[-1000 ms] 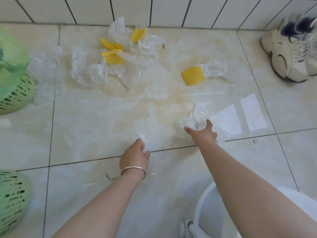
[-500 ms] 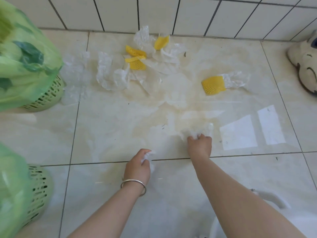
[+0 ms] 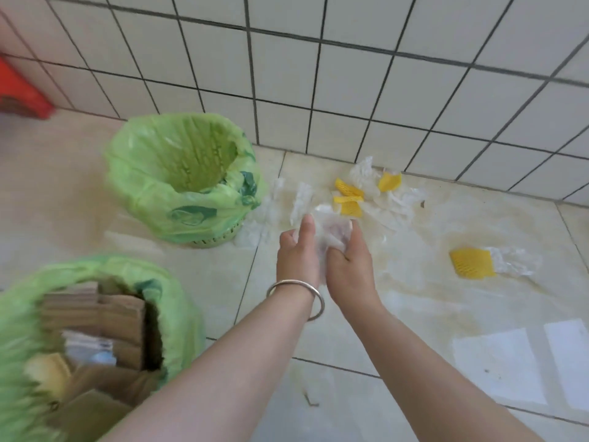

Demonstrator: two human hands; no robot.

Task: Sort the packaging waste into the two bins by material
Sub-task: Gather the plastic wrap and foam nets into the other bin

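My left hand (image 3: 296,250) and my right hand (image 3: 349,263) are raised together above the floor, both gripping one wad of crumpled clear plastic wrap (image 3: 333,232) between them. A far bin (image 3: 181,177), lined with a green bag, stands by the wall to the left of my hands; I see nothing inside it. A near bin (image 3: 28,301) at the lower left holds cardboard pieces (image 3: 105,317). More clear plastic (image 3: 395,199) and yellow foam nets (image 3: 349,202) lie on the floor by the wall. A further yellow net (image 3: 471,263) with plastic lies to the right.
A white tiled wall (image 3: 350,84) closes off the far side. A red object (image 3: 19,94) sits at the left edge. Sunlit patches (image 3: 510,362) fall on the beige floor tiles at the lower right.
Both hands lifted their plastic pieces off the floor and came together into one wad. The view swung left and up, bringing both bins into sight.
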